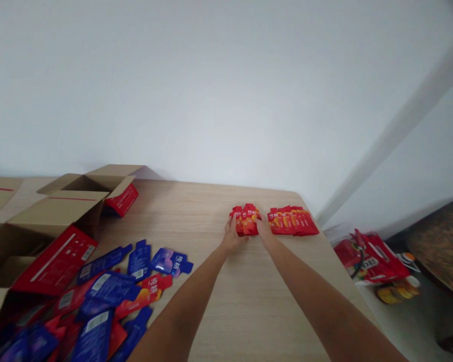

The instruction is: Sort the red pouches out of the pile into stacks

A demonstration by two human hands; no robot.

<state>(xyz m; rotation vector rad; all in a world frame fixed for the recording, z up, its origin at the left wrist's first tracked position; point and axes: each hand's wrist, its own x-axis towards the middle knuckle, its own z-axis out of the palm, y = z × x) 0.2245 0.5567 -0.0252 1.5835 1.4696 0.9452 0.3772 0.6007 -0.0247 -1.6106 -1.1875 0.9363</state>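
Note:
Near the table's far side, a small overlapping group of red pouches [250, 216] with orange fruit pictures lies between my two hands. My left hand [232, 237] is closed on the group's left edge, its thumb toward the lower front. From the other side, my right hand [264, 230] grips the right edge; the fingertips are partly hidden. Just right of that hand, a row of similar red pouches [292, 221] lies fanned out, each overlapping its neighbour, spouts toward the wall.
A loose heap of blue pouches [111, 289] and red ones covers the table's left front. Behind it stand open cardboard boxes, one a red-sided box [56, 261]. A white wall [219, 100] borders the wooden table [245, 301]. Red bags [377, 256] lie beyond its right edge.

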